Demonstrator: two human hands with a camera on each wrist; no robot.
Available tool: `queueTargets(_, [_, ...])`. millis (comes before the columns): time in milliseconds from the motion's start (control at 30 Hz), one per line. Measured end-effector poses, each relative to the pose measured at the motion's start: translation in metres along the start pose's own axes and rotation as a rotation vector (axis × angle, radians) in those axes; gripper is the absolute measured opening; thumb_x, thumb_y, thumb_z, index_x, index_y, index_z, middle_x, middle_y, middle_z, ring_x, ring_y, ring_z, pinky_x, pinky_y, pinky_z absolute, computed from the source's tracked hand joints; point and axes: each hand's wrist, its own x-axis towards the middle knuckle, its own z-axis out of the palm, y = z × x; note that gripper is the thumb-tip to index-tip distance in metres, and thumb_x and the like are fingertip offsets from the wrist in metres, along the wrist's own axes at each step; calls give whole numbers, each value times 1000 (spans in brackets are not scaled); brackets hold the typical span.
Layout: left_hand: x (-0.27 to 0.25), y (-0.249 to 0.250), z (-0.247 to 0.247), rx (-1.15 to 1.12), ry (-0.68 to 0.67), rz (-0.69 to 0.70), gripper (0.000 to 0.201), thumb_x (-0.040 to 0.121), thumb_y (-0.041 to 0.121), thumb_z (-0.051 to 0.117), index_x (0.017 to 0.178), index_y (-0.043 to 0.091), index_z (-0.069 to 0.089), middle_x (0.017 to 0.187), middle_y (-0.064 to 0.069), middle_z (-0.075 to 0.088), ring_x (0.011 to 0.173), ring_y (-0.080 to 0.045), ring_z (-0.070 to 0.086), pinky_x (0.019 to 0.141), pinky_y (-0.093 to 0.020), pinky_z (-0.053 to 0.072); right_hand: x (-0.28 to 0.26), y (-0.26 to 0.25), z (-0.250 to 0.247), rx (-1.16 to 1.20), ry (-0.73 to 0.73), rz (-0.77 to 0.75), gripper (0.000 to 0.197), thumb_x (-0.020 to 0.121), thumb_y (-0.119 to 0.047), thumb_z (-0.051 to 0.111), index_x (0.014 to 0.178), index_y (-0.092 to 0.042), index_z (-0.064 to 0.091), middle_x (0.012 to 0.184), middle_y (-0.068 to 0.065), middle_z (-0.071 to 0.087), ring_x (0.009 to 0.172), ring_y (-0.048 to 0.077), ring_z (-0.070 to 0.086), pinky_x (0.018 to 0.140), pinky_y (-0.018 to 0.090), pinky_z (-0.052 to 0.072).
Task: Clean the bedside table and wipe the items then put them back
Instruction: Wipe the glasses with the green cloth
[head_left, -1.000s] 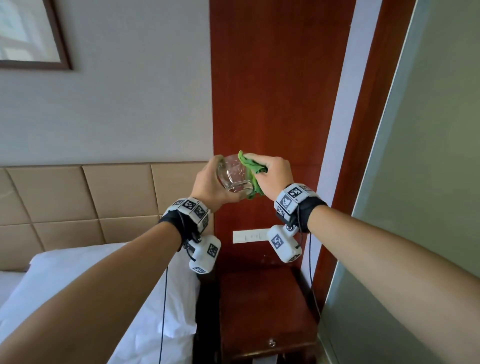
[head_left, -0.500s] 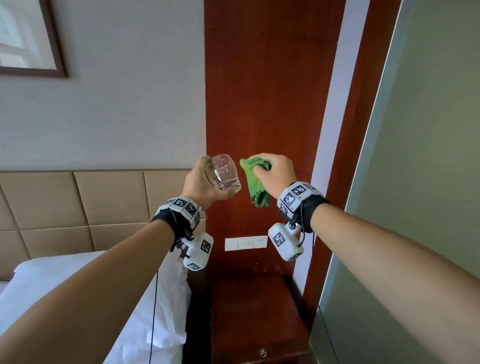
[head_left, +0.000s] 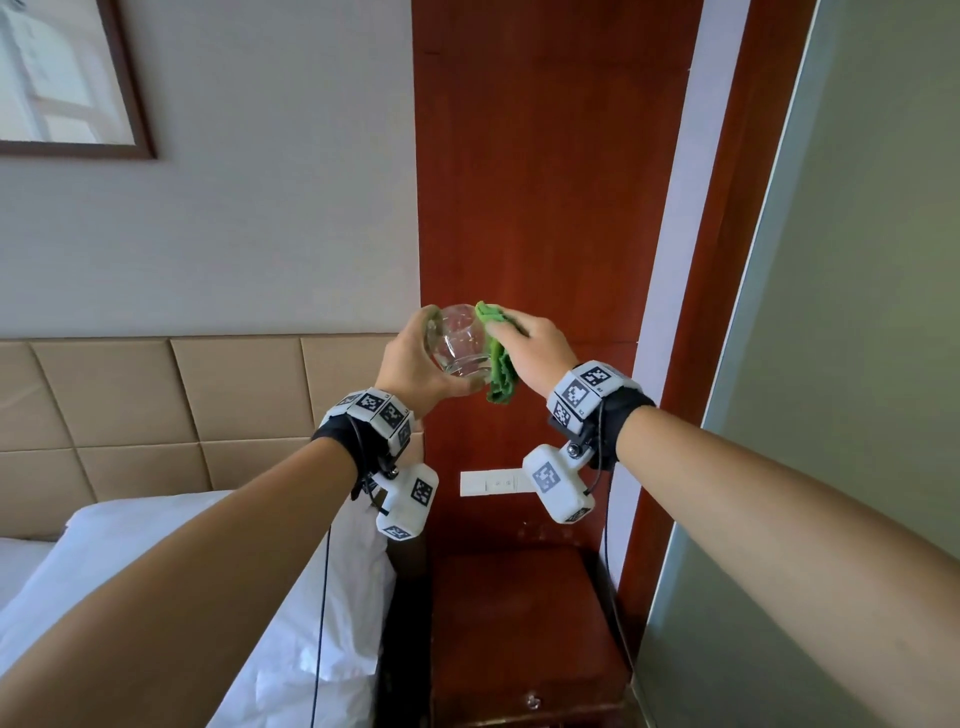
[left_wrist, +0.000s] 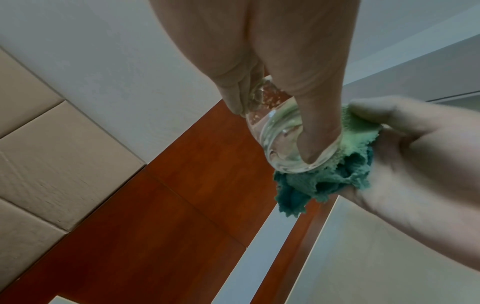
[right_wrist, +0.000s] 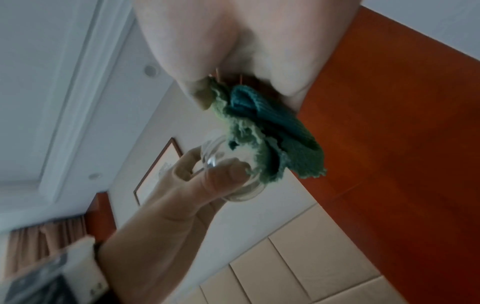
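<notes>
Left hand: the left hand (head_left: 415, 371) was curled round a clear glass (head_left: 460, 343), fingers on one side and thumb on the other, holding it tilted in the air; that grip left the side toward the other hand bare for wiping.
Right hand: the right hand (head_left: 535, 348) clutched a bunched green cloth (head_left: 501, 364) and pressed it against the glass's side and rim, probably so the wad took the shape of the curved wall.
Hands together: the two met at the glass, cloth touching glass, with no gap showing in the left wrist view.
Glass position: it was held up in front of the red wood panel (head_left: 545, 182), well above the bedside table (head_left: 519, 613), likely to catch the light and show smears.
Table: the visible part of its top showed nothing standing on it, a spot for the glass to go back to.
Surroundings: a bed with white linen (head_left: 182, 597) lay to the left, below a padded headboard (head_left: 156, 405).
</notes>
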Motion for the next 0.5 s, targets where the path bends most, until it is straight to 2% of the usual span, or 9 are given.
queueTargets(33, [-1, 1, 2, 15, -3, 2, 112, 51, 37, 96, 145, 14, 39, 126, 3, 60, 111, -12, 60, 100, -31, 51, 1, 3, -2, 36, -2, 40, 30, 96, -38, 53, 121, -29, 67, 95, 4, 74, 91, 23, 68, 83, 34, 53])
queueTargets(100, [-3, 4, 5, 49, -10, 5, 111, 52, 36, 96, 145, 14, 39, 124, 7, 58, 110, -10, 58, 97, -25, 49, 4, 9, -6, 143, 23, 131, 22, 91, -40, 56, 99, -29, 73, 96, 8, 74, 94, 30, 68, 89, 46, 54])
queueTargets(167, [-5, 6, 9, 71, -14, 12, 110, 52, 38, 96, 144, 15, 40, 123, 6, 58, 109, -11, 59, 94, -24, 50, 7, 17, -9, 192, 80, 191, 18, 86, -38, 57, 86, -26, 72, 94, 12, 74, 93, 36, 68, 87, 54, 54])
queueTargets(267, [-6, 10, 15, 72, -24, 30, 111, 50, 40, 96, 143, 16, 40, 125, 2, 60, 111, -14, 60, 98, -32, 52, 9, 26, -15, 192, 150, 227, 21, 89, -28, 59, 88, -10, 70, 97, 22, 71, 94, 44, 66, 82, 59, 53])
queueTargets(333, [-7, 12, 20, 65, -32, 35, 113, 49, 39, 96, 144, 16, 39, 129, -1, 60, 114, -15, 59, 100, -35, 51, 7, 26, -20, 290, 149, 299, 24, 86, -31, 64, 87, -8, 71, 98, 23, 71, 94, 43, 68, 83, 60, 54])
queueTargets(400, [-7, 13, 25, 63, -19, 26, 112, 50, 38, 96, 144, 16, 39, 129, -1, 60, 114, -14, 59, 100, -34, 51, 6, 24, -25, 500, 39, 438, 27, 79, -37, 72, 94, -15, 73, 104, 19, 72, 95, 36, 70, 86, 56, 56])
queueTargets(467, [-7, 12, 28, 51, 7, 12, 111, 51, 37, 96, 144, 15, 39, 126, 1, 61, 111, -12, 60, 99, -30, 52, 4, 25, -31, 647, -106, 542, 51, 72, -43, 75, 113, -13, 68, 113, 17, 70, 104, 34, 67, 90, 58, 53])
queueTargets(500, [-7, 12, 29, 46, 15, 3, 111, 52, 37, 96, 144, 15, 39, 125, 3, 61, 110, -12, 61, 98, -28, 52, 4, 27, -34, 689, -156, 552, 53, 76, -42, 75, 120, -14, 65, 116, 16, 69, 107, 34, 66, 92, 58, 51])
